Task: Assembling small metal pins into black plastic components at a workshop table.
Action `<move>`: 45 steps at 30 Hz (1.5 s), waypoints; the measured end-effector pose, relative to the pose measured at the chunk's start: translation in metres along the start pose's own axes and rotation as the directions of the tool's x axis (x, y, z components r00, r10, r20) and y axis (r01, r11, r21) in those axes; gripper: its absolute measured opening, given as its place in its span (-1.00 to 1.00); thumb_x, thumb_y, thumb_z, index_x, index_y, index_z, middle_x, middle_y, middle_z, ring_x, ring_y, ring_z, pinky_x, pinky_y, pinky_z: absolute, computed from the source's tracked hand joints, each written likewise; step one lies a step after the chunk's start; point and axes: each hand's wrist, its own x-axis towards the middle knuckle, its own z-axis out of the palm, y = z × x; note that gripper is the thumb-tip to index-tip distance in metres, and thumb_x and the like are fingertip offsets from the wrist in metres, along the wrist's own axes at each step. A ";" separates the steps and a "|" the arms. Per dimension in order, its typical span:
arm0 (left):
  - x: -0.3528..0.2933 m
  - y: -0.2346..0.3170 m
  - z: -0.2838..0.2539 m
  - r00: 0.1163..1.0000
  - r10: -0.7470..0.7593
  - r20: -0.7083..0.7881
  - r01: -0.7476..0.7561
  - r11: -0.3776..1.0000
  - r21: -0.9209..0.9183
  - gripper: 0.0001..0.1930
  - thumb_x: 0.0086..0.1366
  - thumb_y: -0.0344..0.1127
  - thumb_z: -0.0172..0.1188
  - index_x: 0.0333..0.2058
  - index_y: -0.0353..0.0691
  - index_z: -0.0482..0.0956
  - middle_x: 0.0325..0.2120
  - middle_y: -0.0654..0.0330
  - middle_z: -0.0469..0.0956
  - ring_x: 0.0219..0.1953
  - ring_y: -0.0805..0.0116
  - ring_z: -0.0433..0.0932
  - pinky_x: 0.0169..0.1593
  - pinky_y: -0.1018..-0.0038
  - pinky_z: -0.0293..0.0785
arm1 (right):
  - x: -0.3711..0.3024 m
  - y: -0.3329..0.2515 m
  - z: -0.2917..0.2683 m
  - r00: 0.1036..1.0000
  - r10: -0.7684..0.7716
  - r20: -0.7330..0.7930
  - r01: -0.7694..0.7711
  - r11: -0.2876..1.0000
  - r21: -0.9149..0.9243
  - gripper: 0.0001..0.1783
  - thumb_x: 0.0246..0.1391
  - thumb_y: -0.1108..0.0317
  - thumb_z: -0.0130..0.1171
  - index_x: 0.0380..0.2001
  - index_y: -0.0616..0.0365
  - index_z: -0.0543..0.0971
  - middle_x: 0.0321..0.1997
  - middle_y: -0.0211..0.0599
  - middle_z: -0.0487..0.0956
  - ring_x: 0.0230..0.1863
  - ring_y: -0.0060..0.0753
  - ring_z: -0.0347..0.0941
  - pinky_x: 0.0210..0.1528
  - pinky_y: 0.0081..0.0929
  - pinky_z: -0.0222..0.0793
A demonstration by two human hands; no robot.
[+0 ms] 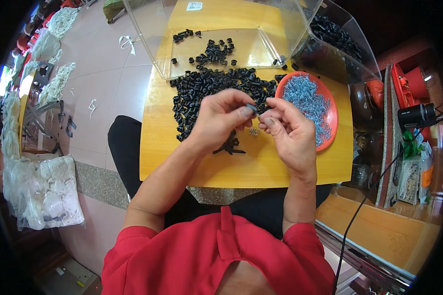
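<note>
Above the middle of the table, my left hand (221, 118) pinches a small black plastic part (251, 108) between thumb and fingers. Close beside it, my right hand (291, 132) has its fingertips pinched together; whatever they hold is too small to name. A pile of small black plastic parts (197, 91) spreads behind and to the left of my hands. To the right lies a red plate (333, 115) heaped with small silvery metal springs (307, 98). Several loose springs (254, 131) rest on the wood below my fingertips, near a few black pieces (229, 146).
A clear plastic box (155, 44) lies at the far side of the yellow table (182, 169). Another clear bin (362, 56) at the far right holds dark parts. A black cable (362, 206) runs down the right side. Bagged white goods (54, 191) sit on the floor at left.
</note>
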 end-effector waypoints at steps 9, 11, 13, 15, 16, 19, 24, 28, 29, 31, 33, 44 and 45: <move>-0.050 0.086 0.005 0.878 0.403 0.257 0.018 0.509 -0.861 -0.84 0.25 -0.23 -0.07 -0.20 -0.07 0.31 -0.57 0.45 0.18 -0.51 0.54 0.19 -0.22 0.42 0.16 | -0.008 0.001 -0.013 0.994 -0.107 -0.035 0.092 0.949 -0.302 -0.84 -0.12 0.52 0.15 -0.38 0.31 0.48 -0.57 -0.27 0.49 -0.56 -0.59 0.38 -0.52 -0.66 0.29; -0.074 0.117 0.036 0.941 0.283 0.186 0.088 0.326 -0.941 -0.95 0.25 -0.39 -0.23 -0.38 -0.18 0.21 -0.60 0.24 0.29 -0.61 0.43 0.32 -0.47 0.43 0.19 | -0.012 0.003 -0.018 0.994 -0.086 -0.064 0.061 0.945 -0.321 -0.86 -0.12 0.52 0.15 -0.41 0.31 0.49 -0.59 -0.27 0.48 -0.58 -0.59 0.37 -0.54 -0.65 0.27; -0.101 0.143 0.041 0.961 0.167 0.219 0.165 0.287 -0.944 -0.91 0.23 -0.40 -0.20 -0.44 -0.25 0.22 -0.66 0.08 0.29 -0.68 0.32 0.30 -0.64 0.34 0.22 | -0.013 0.003 -0.009 0.997 -0.021 -0.074 -0.003 0.951 -0.310 -0.86 -0.14 0.52 0.17 -0.43 0.31 0.49 -0.61 -0.25 0.47 -0.58 -0.60 0.37 -0.54 -0.65 0.27; -0.111 0.137 0.046 0.907 0.321 0.272 0.248 0.115 -0.962 -0.89 0.21 -0.44 -0.16 -0.45 -0.37 0.23 -0.67 -0.07 0.30 -0.71 0.19 0.29 -0.66 0.28 0.25 | -0.011 0.008 -0.002 0.996 0.007 -0.084 -0.033 0.948 -0.317 -0.87 -0.14 0.50 0.16 -0.45 0.30 0.49 -0.63 -0.22 0.46 -0.61 -0.54 0.37 -0.55 -0.61 0.26; -0.114 0.138 0.044 0.914 0.304 0.269 0.250 0.103 -0.963 -0.89 0.21 -0.44 -0.16 -0.45 -0.37 0.23 -0.67 -0.07 0.30 -0.71 0.19 0.29 -0.66 0.28 0.25 | -0.008 0.007 -0.001 0.998 -0.005 -0.061 -0.022 0.907 -0.421 -0.87 -0.11 0.50 0.14 -0.42 0.31 0.49 -0.60 -0.30 0.48 -0.57 -0.61 0.37 -0.52 -0.65 0.28; -0.113 0.143 0.037 0.870 0.285 0.403 0.361 0.188 -0.913 -0.89 0.21 -0.43 -0.13 -0.45 -0.36 0.27 -0.66 -0.04 0.33 -0.69 0.20 0.32 -0.56 0.22 0.30 | -0.001 0.006 0.005 0.999 -0.030 -0.039 0.003 0.833 -0.553 -0.86 -0.09 0.49 0.14 -0.40 0.30 0.50 -0.58 -0.32 0.50 -0.55 -0.65 0.37 -0.49 -0.65 0.29; -0.105 0.157 0.022 0.748 0.266 0.608 0.509 0.358 -0.783 -0.88 0.21 -0.43 -0.09 -0.45 -0.36 0.34 -0.64 0.01 0.38 -0.66 0.22 0.37 -0.40 0.13 0.37 | 0.012 0.009 0.014 0.988 -0.139 0.065 0.147 0.730 -0.668 -0.86 -0.14 0.49 0.13 -0.43 0.30 0.50 -0.50 -0.17 0.51 -0.49 -0.30 0.44 -0.41 -0.51 0.32; -0.101 0.164 0.009 0.611 0.232 0.757 0.598 0.491 -0.634 -0.88 0.21 -0.43 -0.06 -0.45 -0.35 0.39 -0.62 0.05 0.42 -0.64 0.24 0.41 -0.27 0.05 0.43 | 0.023 0.014 0.026 0.959 -0.200 0.199 0.280 0.597 -0.752 -0.89 -0.17 0.49 0.12 -0.47 0.27 0.51 -0.45 -0.14 0.50 -0.36 -0.11 0.41 -0.29 -0.36 0.31; -0.100 0.167 0.008 0.573 0.216 0.791 0.615 0.524 -0.588 -0.87 0.21 -0.43 -0.05 -0.45 -0.35 0.41 -0.61 0.06 0.43 -0.63 0.24 0.42 -0.24 0.03 0.45 | 0.025 0.015 0.029 0.959 -0.203 0.197 0.281 0.596 -0.753 -0.89 -0.17 0.49 0.12 -0.47 0.27 0.51 -0.45 -0.14 0.50 -0.36 -0.11 0.41 -0.29 -0.36 0.31; -0.100 0.161 0.006 0.592 0.271 0.759 0.593 0.490 -0.638 -0.88 0.21 -0.44 -0.08 -0.45 -0.37 0.38 -0.62 0.02 0.41 -0.64 0.23 0.41 -0.31 0.07 0.42 | 0.028 0.022 0.025 0.955 -0.205 0.216 0.293 0.515 -0.806 -0.90 -0.19 0.45 0.11 -0.49 0.20 0.51 -0.46 -0.15 0.46 -0.33 -0.10 0.35 -0.24 -0.29 0.29; -0.112 0.156 0.003 0.671 0.360 0.648 0.500 0.426 -0.754 -0.88 0.21 -0.47 -0.15 -0.45 -0.40 0.31 -0.63 -0.05 0.38 -0.66 0.20 0.38 -0.47 0.15 0.35 | 0.034 0.027 0.030 0.954 -0.193 0.229 0.296 0.508 -0.809 -0.90 -0.19 0.45 0.12 -0.50 0.21 0.51 -0.45 -0.15 0.46 -0.32 -0.10 0.35 -0.23 -0.29 0.29; -0.095 0.184 -0.025 0.590 0.295 0.752 0.554 0.530 -0.642 -0.95 0.18 -0.49 -0.01 -0.39 -0.34 0.38 -0.60 0.04 0.44 -0.61 0.24 0.45 -0.21 0.04 0.44 | 0.049 0.025 0.038 0.954 -0.017 0.299 0.268 0.491 -0.829 -0.81 -0.21 0.55 0.09 -0.40 0.26 0.47 -0.41 -0.08 0.46 -0.29 -0.05 0.35 -0.21 -0.27 0.27; -0.094 0.185 -0.027 0.597 0.295 0.746 0.528 0.557 -0.642 -0.95 0.16 -0.51 0.01 -0.38 -0.34 0.37 -0.59 0.03 0.44 -0.60 0.23 0.46 -0.20 0.05 0.44 | 0.049 0.025 0.038 0.954 -0.020 0.299 0.270 0.489 -0.829 -0.81 -0.21 0.55 0.09 -0.40 0.26 0.47 -0.41 -0.08 0.46 -0.29 -0.05 0.35 -0.21 -0.27 0.27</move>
